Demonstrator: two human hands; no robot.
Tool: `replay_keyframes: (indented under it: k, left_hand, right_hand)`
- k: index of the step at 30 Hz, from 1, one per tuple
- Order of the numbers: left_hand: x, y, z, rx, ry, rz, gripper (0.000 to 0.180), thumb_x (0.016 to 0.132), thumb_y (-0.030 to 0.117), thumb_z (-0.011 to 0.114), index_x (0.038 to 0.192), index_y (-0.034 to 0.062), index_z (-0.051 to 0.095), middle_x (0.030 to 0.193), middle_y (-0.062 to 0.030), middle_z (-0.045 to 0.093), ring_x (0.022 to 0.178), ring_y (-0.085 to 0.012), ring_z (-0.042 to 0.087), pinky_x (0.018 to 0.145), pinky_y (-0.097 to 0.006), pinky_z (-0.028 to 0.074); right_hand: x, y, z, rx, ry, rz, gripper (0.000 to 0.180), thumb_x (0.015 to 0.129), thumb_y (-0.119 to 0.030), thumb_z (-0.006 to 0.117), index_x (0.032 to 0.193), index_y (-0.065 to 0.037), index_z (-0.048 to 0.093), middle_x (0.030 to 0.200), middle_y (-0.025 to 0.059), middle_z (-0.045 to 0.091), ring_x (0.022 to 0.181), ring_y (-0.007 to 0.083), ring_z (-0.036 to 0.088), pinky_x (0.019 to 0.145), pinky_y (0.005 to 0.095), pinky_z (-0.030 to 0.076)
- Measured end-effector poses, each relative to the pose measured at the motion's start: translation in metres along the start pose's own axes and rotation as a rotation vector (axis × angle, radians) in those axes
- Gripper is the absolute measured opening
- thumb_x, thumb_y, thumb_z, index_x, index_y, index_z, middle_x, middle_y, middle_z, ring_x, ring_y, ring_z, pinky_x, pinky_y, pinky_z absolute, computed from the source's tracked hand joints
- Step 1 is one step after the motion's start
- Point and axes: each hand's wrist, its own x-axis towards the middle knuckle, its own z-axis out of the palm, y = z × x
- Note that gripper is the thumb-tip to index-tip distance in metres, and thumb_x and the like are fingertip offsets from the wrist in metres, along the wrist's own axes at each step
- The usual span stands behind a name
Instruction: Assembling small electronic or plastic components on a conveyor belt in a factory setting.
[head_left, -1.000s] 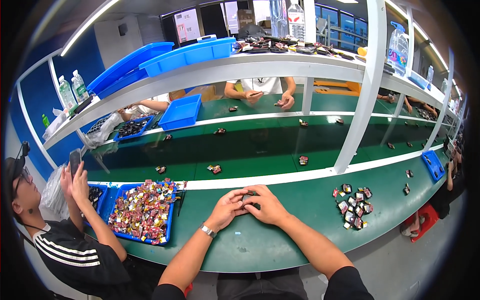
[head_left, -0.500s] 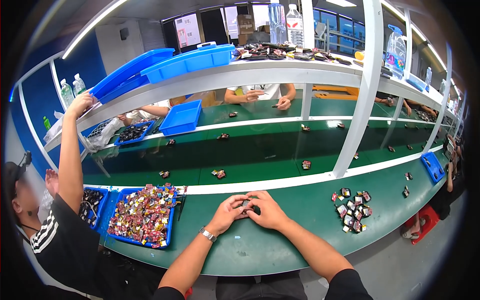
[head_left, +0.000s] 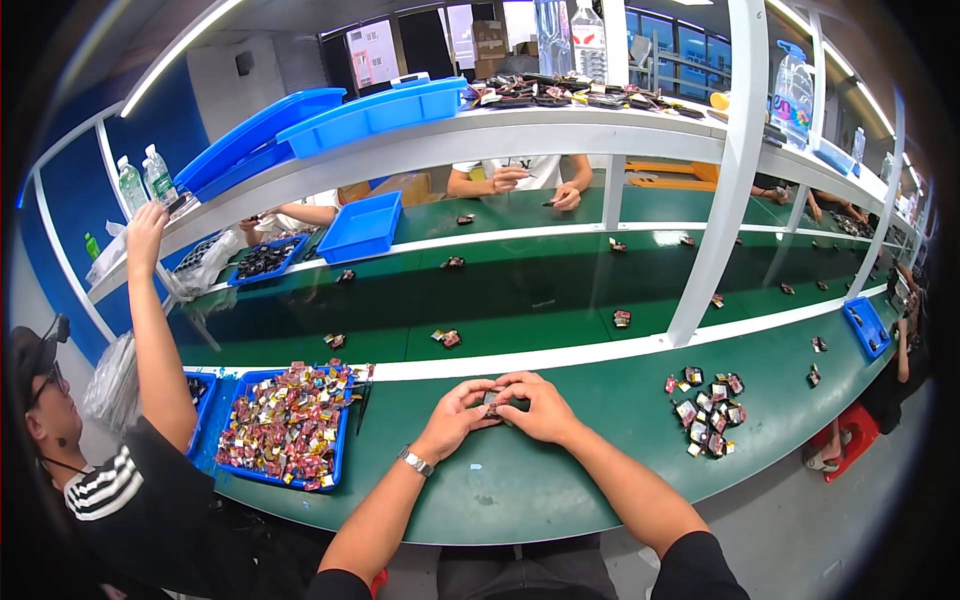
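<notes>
Over the green table, my left hand (head_left: 455, 418) and my right hand (head_left: 543, 408) meet with bent fingers. They pinch a small dark electronic part (head_left: 491, 403) between thumbs and fingertips; most of it is hidden. To the left, a blue tray (head_left: 343, 462) is heaped with small wrapped pieces (head_left: 285, 425) in red, silver and yellow. On the right lies a loose cluster of black parts (head_left: 705, 412) with reddish and silver faces.
A white ledge (head_left: 480, 374) separates my table from a green belt (head_left: 540, 290) carrying scattered parts. A white post (head_left: 722, 180) and shelf (head_left: 500, 138) stand ahead. At left, a co-worker's arm (head_left: 160, 340) reaches up. Another person's hands (head_left: 566, 197) work across the belt.
The parts on the belt have shifted slightly right. The co-worker at left has lowered the raised hand a little and turned the head. My hands stay together around the small part.
</notes>
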Motion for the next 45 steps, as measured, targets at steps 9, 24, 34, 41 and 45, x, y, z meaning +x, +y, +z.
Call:
replay_keyframes:
  k: [9, 24, 34, 41, 45]
  left_hand:
    - [0.000, -0.001, 0.000, 0.024, -0.026, 0.007, 0.042, 0.091, -0.002, 0.058, 0.130, 0.0014, 0.045, 0.130, -0.0113, 0.053, 0.113, -0.0199, 0.059, 0.098, -0.038, 0.052]
    - [0.000, -0.005, 0.000, -0.023, 0.027, 0.045, 0.031, 0.094, 0.002, 0.055, 0.124, 0.0038, 0.047, 0.127, -0.0116, 0.056, 0.112, -0.0207, 0.060, 0.095, -0.037, 0.053]
    - [0.001, -0.007, 0.002, -0.013, 0.046, 0.052, 0.030, 0.095, 0.003, 0.055, 0.124, 0.0042, 0.047, 0.122, -0.0104, 0.059, 0.110, -0.0204, 0.061, 0.096, -0.040, 0.052]
    - [0.001, -0.009, -0.002, -0.043, 0.040, 0.039, 0.027, 0.097, 0.006, 0.051, 0.124, 0.0047, 0.048, 0.121, -0.0108, 0.060, 0.111, -0.0204, 0.061, 0.094, -0.037, 0.052]
    - [0.001, -0.009, -0.002, -0.035, 0.050, 0.037, 0.026, 0.098, 0.006, 0.048, 0.124, 0.0048, 0.048, 0.121, -0.0109, 0.060, 0.111, -0.0207, 0.061, 0.094, -0.038, 0.052]
  right_hand:
    - [-0.002, -0.002, 0.004, -0.028, 0.044, -0.007, 0.009, 0.081, -0.014, 0.070, 0.089, -0.009, 0.070, 0.118, 0.0091, 0.062, 0.115, 0.0279, 0.056, 0.098, 0.0393, 0.046]
    - [-0.005, -0.014, 0.008, -0.226, 0.071, -0.185, 0.009, 0.081, -0.011, 0.070, 0.089, -0.007, 0.070, 0.122, 0.0081, 0.059, 0.117, 0.0276, 0.052, 0.098, 0.0392, 0.045]
    - [-0.006, -0.008, 0.016, -0.007, 0.121, -0.024, 0.010, 0.083, -0.012, 0.070, 0.091, -0.007, 0.070, 0.121, 0.0083, 0.062, 0.115, 0.0284, 0.056, 0.097, 0.0392, 0.046]
    - [-0.008, -0.010, 0.026, -0.003, 0.238, 0.016, 0.013, 0.081, -0.014, 0.071, 0.093, -0.009, 0.073, 0.121, 0.0082, 0.063, 0.114, 0.0280, 0.056, 0.095, 0.0394, 0.047]
    - [-0.009, -0.010, 0.031, -0.027, 0.261, 0.018, 0.013, 0.080, -0.014, 0.071, 0.093, -0.009, 0.073, 0.120, 0.0081, 0.063, 0.114, 0.0284, 0.056, 0.095, 0.0395, 0.047]
